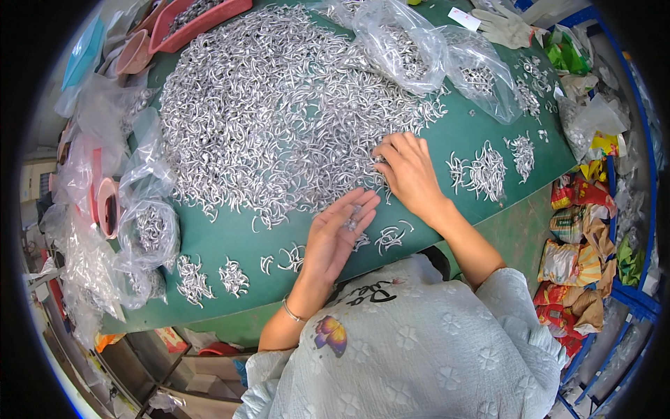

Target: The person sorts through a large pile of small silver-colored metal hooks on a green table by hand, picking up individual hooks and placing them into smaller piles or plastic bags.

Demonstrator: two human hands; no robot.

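A broad heap of small curved silvery metal pieces [258, 119] covers much of the green table [234, 244]. At the heap's near edge my left hand [328, 241] is turned palm up and cupped, with a few of the metal pieces [351, 223] resting in it. My right hand [410, 174] reaches in from the right, palm down. Its fingers are bent and drawn together at the heap's edge; their tips are partly hidden, so what they pinch is unclear. Close by the left hand lies a small group of curved pieces [389, 239].
Small piles [487, 171] lie to the right, others [194, 281] along the near-left edge. Clear plastic bags of metal parts [150, 227] stand left and far right. A red tray [202, 26] sits at the back left, a glove [504, 28] at the back right. Colourful sacks [569, 265] line a blue rack.
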